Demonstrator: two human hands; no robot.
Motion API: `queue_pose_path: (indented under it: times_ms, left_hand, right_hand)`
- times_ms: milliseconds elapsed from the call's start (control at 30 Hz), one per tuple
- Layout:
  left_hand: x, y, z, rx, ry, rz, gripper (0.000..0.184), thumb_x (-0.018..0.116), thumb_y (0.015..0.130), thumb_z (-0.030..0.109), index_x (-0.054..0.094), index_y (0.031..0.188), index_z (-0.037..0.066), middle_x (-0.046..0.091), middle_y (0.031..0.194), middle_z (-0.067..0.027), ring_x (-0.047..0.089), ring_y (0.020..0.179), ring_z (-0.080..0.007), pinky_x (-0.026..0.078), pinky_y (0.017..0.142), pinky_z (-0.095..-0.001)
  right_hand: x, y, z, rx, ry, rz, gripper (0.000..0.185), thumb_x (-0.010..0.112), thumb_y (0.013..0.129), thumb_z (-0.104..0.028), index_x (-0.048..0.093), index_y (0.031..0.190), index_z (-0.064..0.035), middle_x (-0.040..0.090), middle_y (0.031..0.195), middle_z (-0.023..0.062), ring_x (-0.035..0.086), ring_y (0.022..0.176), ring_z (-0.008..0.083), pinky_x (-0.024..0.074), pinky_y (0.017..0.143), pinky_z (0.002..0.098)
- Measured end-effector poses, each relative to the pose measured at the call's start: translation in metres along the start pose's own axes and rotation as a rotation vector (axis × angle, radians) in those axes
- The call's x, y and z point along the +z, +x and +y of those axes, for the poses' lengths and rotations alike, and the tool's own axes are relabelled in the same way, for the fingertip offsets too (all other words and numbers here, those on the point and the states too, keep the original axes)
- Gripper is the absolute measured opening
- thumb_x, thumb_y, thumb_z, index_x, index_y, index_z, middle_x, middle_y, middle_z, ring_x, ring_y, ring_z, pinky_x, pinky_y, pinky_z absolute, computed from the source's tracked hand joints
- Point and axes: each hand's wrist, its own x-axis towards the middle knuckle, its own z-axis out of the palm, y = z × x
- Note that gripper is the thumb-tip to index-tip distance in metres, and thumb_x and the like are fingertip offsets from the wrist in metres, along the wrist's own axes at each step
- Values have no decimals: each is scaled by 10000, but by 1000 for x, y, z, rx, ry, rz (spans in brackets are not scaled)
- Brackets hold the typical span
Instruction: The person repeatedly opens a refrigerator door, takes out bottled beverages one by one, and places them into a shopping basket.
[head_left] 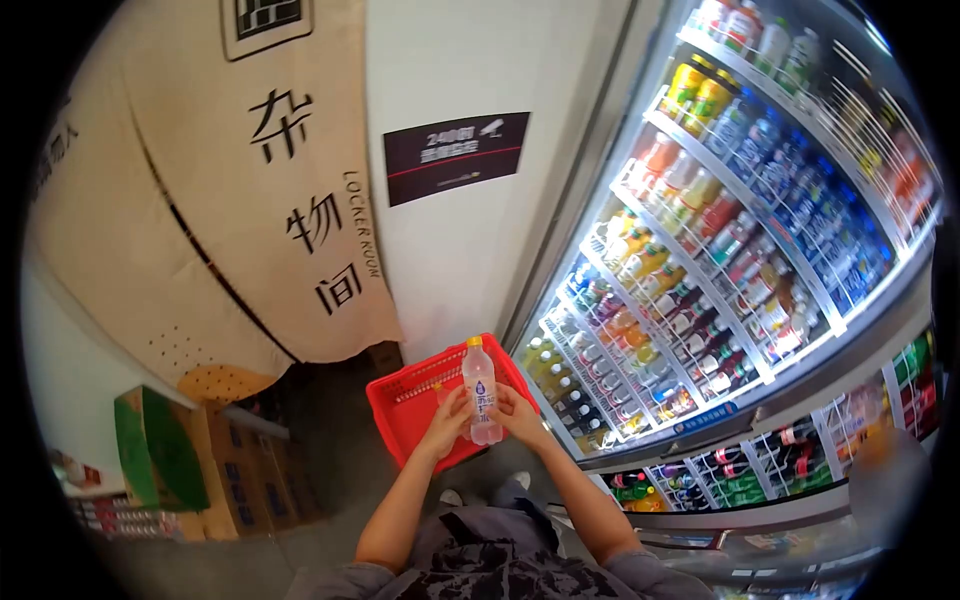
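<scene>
A clear bottle with a yellow cap and a white label stands upright between my two hands. My left hand has its fingers round the bottle's left side, and my right hand holds its right side. Below and behind them is a red plastic basket with slotted walls. Part of another bottle with a small yellowish cap shows inside it, mostly hidden by my left hand.
A lit drinks cooler full of bottles fills the right. Cardboard boxes and a green box stand at the lower left. A beige curtain hangs beside a white wall with a dark sign.
</scene>
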Motion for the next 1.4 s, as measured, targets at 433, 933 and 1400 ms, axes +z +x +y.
queue_pose_path:
  times_ms: [433, 933, 1400]
  left_hand:
    - [-104, 0, -90, -54, -167, 453, 568, 598, 968, 209, 334, 1461, 108, 554, 1257, -95, 553, 1146, -209, 498, 924, -377]
    - [-184, 70, -196, -205, -18, 633, 541, 572, 965, 152, 376, 1466, 105, 574, 1205, -76, 556, 1067, -181, 469, 864, -296]
    - [-190, 121, -250, -445, 348, 851, 547, 586, 948, 140, 406, 1465, 132, 527, 1389, -124, 533, 1232, -217, 443, 994, -312]
  right_hand:
    - [19, 76, 146, 282, -279, -253, 640, 703, 871, -143, 420, 1434, -27, 613, 1222, 100, 624, 1028, 169, 517, 872, 293]
    - [8, 125, 272, 315, -648, -299, 672, 709, 838, -249, 438, 1407, -16, 665, 1119, 198, 692, 892, 282, 552, 781, 362]
    - [4, 123, 345, 318, -1021, -256, 617, 629, 826, -379, 408, 1311, -69, 663, 890, 261, 663, 831, 437, 530, 727, 511]
